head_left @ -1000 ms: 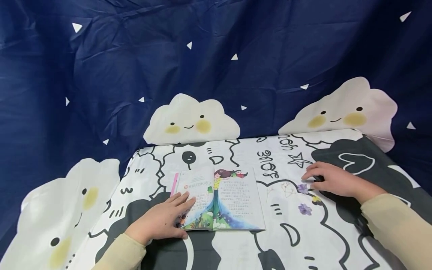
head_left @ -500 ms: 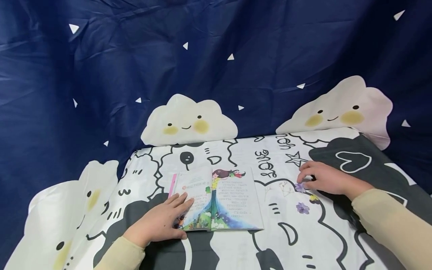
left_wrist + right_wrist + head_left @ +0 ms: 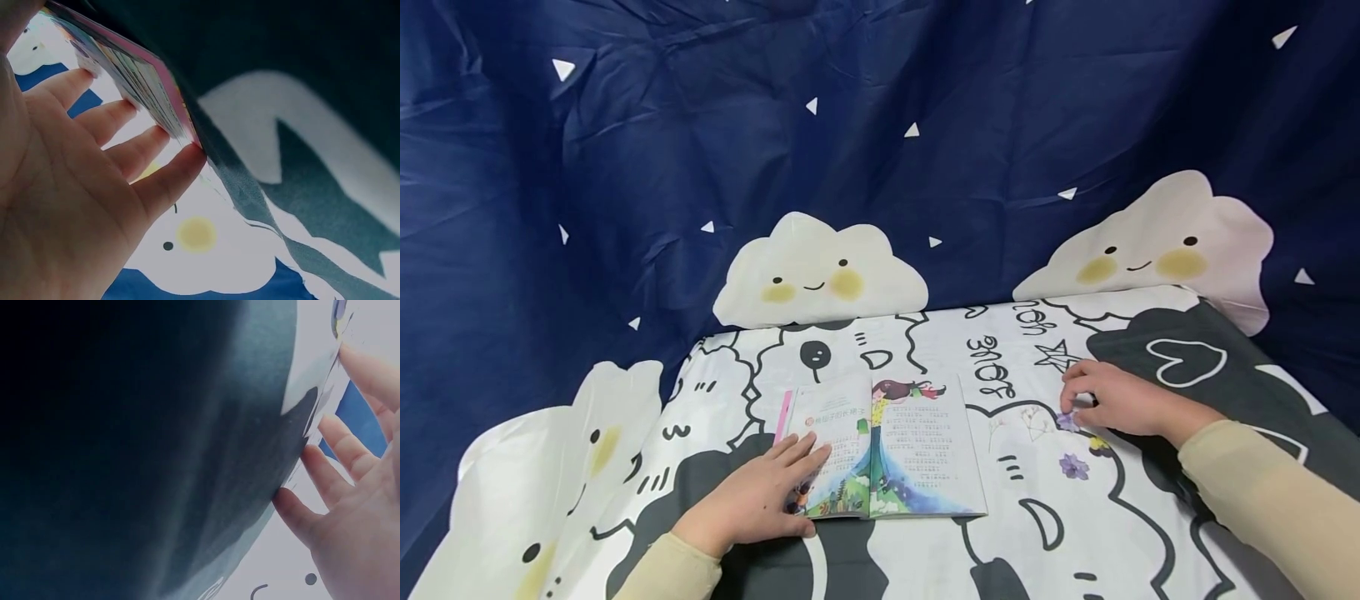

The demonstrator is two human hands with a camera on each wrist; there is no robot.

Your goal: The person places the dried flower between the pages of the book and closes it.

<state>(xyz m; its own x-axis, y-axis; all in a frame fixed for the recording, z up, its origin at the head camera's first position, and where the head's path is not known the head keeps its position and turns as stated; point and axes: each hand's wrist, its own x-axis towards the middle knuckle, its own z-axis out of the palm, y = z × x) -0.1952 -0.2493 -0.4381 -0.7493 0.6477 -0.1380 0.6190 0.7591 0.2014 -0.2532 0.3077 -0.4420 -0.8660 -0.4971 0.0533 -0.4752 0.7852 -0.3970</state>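
An open picture book (image 3: 925,450) lies on the printed cloth (image 3: 925,567). My left hand (image 3: 748,500) rests on its left page with fingers spread; in the left wrist view, those fingertips touch the page edges near the pink cover (image 3: 164,75). My right hand (image 3: 1131,402) is at a purple dried flower (image 3: 1066,422), thumb and forefinger beside it and partly covering it. The right wrist view has that hand's fingers (image 3: 325,472) spread, their tips against the cloth. Nearby lie a yellow-and-dark flower (image 3: 1100,447) and a second purple flower (image 3: 1073,466).
Pale thin dried sprigs (image 3: 1036,423) lie between the book and my right hand. Cloud-shaped cushions (image 3: 822,271) stand along the back and left edges of the cloth. Behind them hangs a dark blue curtain (image 3: 737,125) with white triangles.
My right hand has shifted slightly left and its thumb has come closer to the purple flower. The left hand stays on the book. The view has shifted a little.
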